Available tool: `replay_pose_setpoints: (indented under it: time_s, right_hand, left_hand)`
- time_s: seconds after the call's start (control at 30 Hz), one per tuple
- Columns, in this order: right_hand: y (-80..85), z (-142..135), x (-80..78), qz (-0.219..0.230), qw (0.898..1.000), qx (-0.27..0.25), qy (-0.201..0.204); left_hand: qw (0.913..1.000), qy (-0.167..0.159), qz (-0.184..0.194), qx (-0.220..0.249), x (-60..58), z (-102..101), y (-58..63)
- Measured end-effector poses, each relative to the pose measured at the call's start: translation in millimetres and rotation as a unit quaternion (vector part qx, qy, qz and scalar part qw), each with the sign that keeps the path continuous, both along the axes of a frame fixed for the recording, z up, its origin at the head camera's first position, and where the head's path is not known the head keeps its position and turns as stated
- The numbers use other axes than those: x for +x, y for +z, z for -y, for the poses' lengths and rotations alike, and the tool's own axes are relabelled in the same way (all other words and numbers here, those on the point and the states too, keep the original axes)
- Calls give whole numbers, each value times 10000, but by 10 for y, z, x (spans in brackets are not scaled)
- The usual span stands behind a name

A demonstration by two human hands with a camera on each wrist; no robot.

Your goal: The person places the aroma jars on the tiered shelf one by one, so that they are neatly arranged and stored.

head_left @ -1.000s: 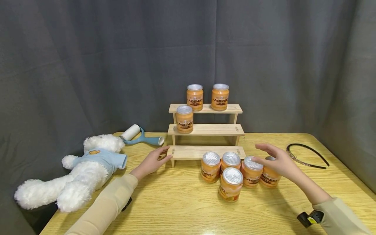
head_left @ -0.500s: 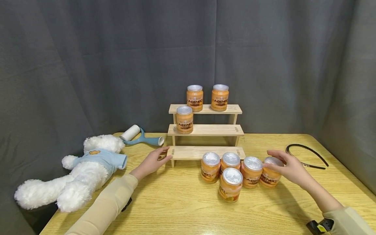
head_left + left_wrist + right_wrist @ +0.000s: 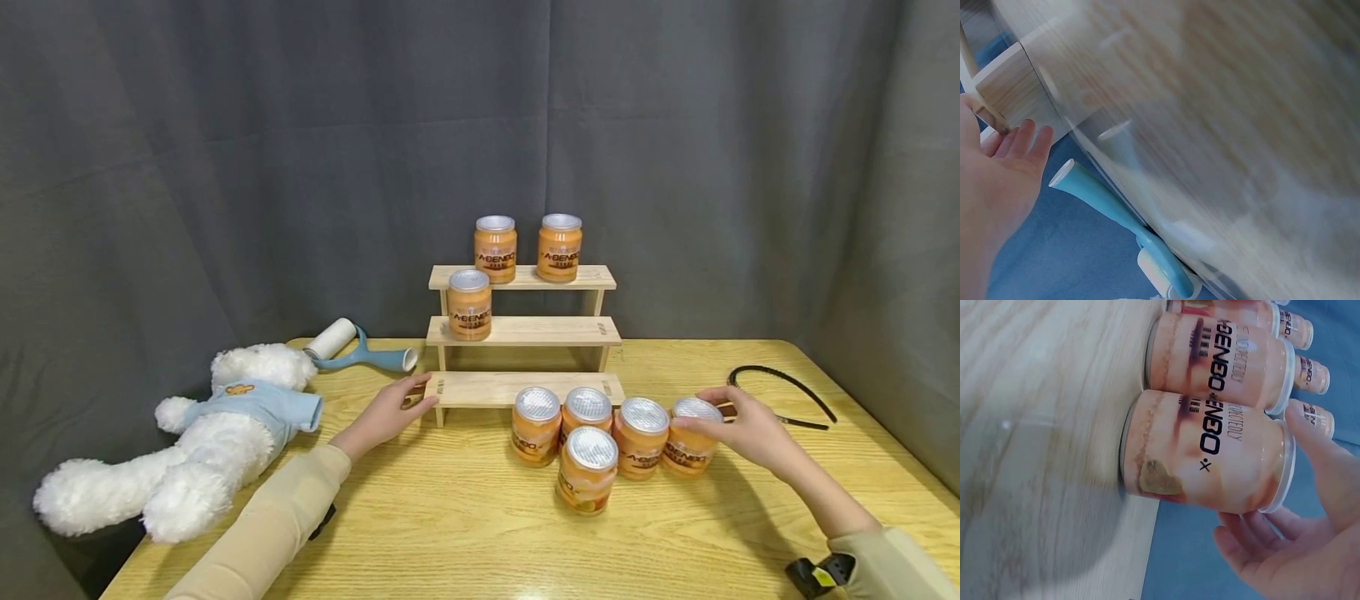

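Observation:
My right hand (image 3: 757, 429) holds the rightmost orange can (image 3: 686, 454) near its silver lid. In the right wrist view, the thumb lies at the lid of this can (image 3: 1210, 456) and the fingers reach round its far side. The can stands upright on the table, beside several more orange cans (image 3: 641, 442). At the left end of the wooden three-step shelf (image 3: 510, 388), my left hand (image 3: 386, 410) grips the lowest step between thumb and fingers. In the left wrist view, its fingertips (image 3: 1041, 140) are at that step's end; the thumb is mostly hidden.
Two cans (image 3: 559, 250) stand on the top step and one can (image 3: 470, 308) on the middle step's left. A white plush toy (image 3: 232, 433) and a blue-handled lint roller (image 3: 367, 354) lie to the left. A black headband (image 3: 795, 379) lies at right, before a dark curtain (image 3: 712, 167).
My right hand has moved right, from above the neighbouring can to the rightmost can, and its fingers have closed round the top. My left hand keeps its place at the shelf.

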State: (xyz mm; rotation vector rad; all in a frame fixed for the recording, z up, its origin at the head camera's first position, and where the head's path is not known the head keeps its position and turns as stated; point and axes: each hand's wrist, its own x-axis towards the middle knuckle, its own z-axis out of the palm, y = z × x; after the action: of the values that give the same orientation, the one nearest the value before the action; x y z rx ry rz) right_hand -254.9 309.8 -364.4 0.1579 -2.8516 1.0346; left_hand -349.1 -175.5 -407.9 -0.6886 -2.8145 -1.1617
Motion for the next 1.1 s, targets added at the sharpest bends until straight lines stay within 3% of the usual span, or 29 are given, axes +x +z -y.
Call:
replay_pose_setpoints:
  time_s: [0.3, 0.73, 1.1]
  right_hand:
    - [11, -66, -68, -121, 9995, 76, 279]
    - [-34, -134, -137, 20, 9983, -263, 526]
    - [-109, -104, -144, 258, 9975, -504, 421]
  left_hand:
    - [10000, 9, 26, -2, 3, 10, -9]
    - [10000, 7, -22, -31, -6, 3, -4]
    - [10000, 16, -55, -59, -16, 1, -22]
